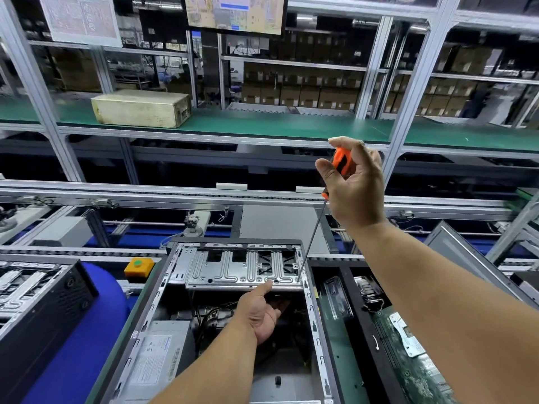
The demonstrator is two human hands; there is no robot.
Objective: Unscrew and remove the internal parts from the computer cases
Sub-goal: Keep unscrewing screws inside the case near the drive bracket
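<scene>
right hand (354, 182) grips screwdriver (339, 164), tip at drive bracket (242, 269) | left hand (262, 310) thumb on bracket edge

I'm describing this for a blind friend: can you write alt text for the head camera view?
A person's right hand holds an orange-handled screwdriver, its tip at the right edge of a silver metal bracket inside an open computer case. The left hand steadies the bracket's front edge, on a factory assembly line.
</scene>
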